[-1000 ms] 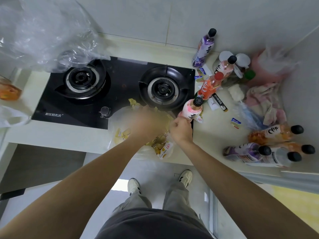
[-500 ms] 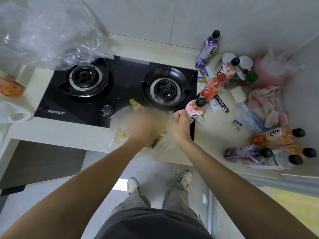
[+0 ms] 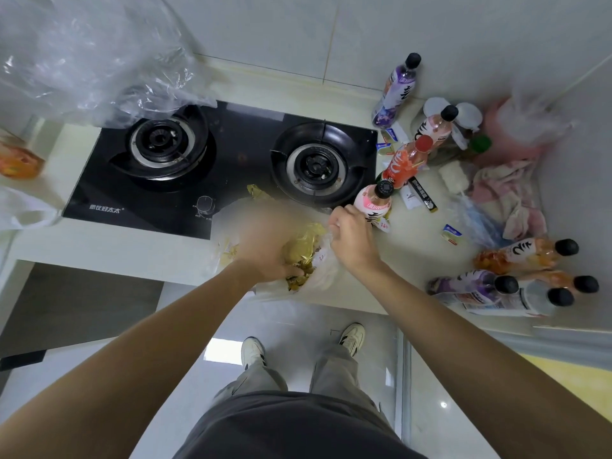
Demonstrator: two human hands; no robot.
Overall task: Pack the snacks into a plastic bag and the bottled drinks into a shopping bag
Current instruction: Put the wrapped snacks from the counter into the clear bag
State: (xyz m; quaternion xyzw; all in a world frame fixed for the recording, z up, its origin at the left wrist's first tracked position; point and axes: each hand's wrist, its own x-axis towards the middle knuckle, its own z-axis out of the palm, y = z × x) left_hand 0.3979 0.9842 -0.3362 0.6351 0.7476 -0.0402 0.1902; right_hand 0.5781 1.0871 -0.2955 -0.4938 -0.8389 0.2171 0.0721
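Observation:
A clear plastic bag point(image 3: 319, 281) lies at the counter's front edge with yellow snack packets point(image 3: 303, 246) inside. My left hand point(image 3: 265, 246) is motion-blurred over the bag's mouth, fingers down among the packets. My right hand point(image 3: 351, 240) pinches the bag's right rim beside an upright pink bottle point(image 3: 372, 205). Behind that stand a red bottle point(image 3: 405, 160), another pink bottle point(image 3: 433, 127) and a purple bottle point(image 3: 395, 91). Several bottles point(image 3: 496, 286) lie on their sides at the right. Loose small packets point(image 3: 452, 234) are scattered on the counter.
A black two-burner gas stove point(image 3: 231, 154) fills the counter's middle, with a yellow packet point(image 3: 256, 193) on it. A big crumpled clear bag point(image 3: 92, 61) hangs at the upper left. A pink cloth point(image 3: 506, 197) and jars sit in the right corner. A white bag point(image 3: 23, 212) lies far left.
My left hand has kept moving inside the bag's mouth among the snacks. My right hand lifted the bag's rim slightly toward the pink bottle; the bag sags more over the counter edge.

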